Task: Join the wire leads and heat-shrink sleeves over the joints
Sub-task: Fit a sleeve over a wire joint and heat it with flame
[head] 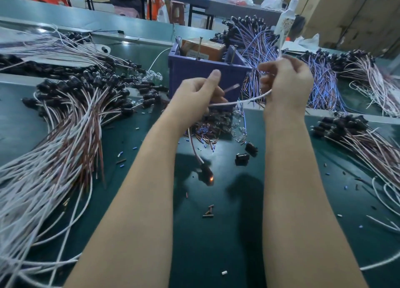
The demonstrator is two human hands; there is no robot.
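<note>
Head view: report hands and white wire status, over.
Left hand grips white wire end, brown tip poking out. Right hand grips it farther along. Purple bin behind the hands.

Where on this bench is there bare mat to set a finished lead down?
Best: the near mat between left forearm and right forearm, bar a few brown sleeves. Also the strip from right forearm to right wire bundle. Crowded: the left wire pile, and around the purple bin with its heap of sleeves. Left hand and right hand hold a white wire.
</note>
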